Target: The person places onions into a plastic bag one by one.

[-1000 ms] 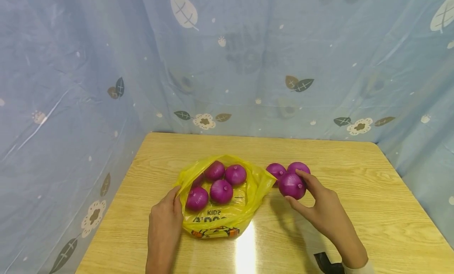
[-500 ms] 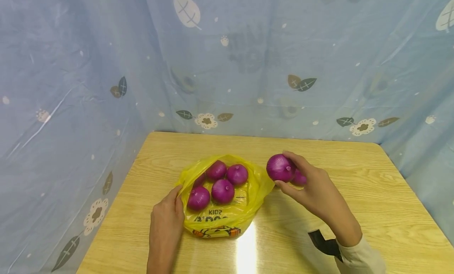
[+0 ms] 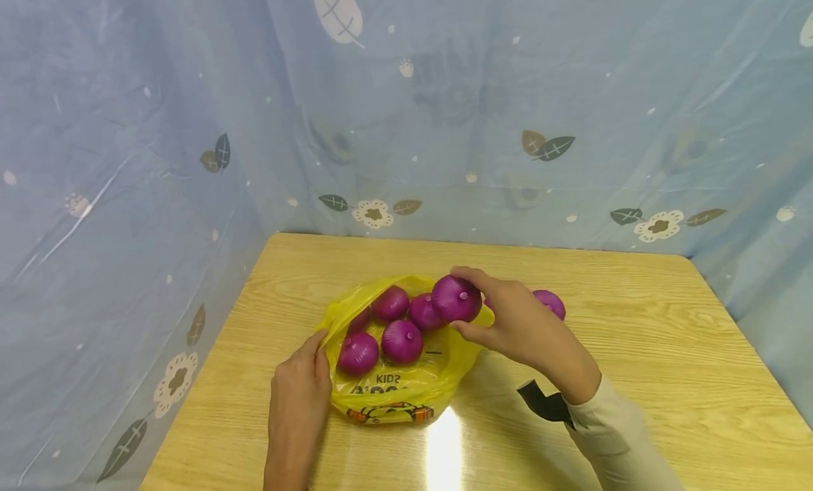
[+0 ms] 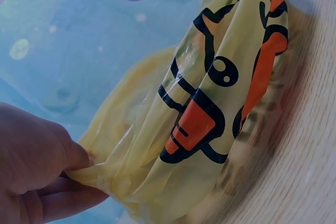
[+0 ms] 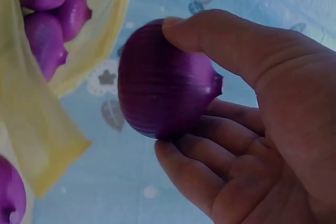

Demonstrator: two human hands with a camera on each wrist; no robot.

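A yellow plastic bag (image 3: 406,389) printed with a cartoon lies mouth-open on the table, several purple onions (image 3: 402,341) inside it. My left hand (image 3: 301,385) pinches the bag's left rim between thumb and fingers; the left wrist view shows the film (image 4: 126,166) bunched there. In my right hand (image 3: 508,314) is another onion (image 3: 456,298), gripped between thumb and fingers over the bag's right side. The right wrist view shows this held onion (image 5: 163,82) with its stem end toward the palm.
Partly behind my right hand, an onion (image 3: 550,305) lies on the wooden table (image 3: 635,336), with a sliver of another beside the bag. A blue patterned curtain (image 3: 470,124) hangs behind the table and along its sides.
My right hand has lifted the onion off to the left, from beside the loose onions to over the bag's right side. The left hand has kept its hold on the rim.
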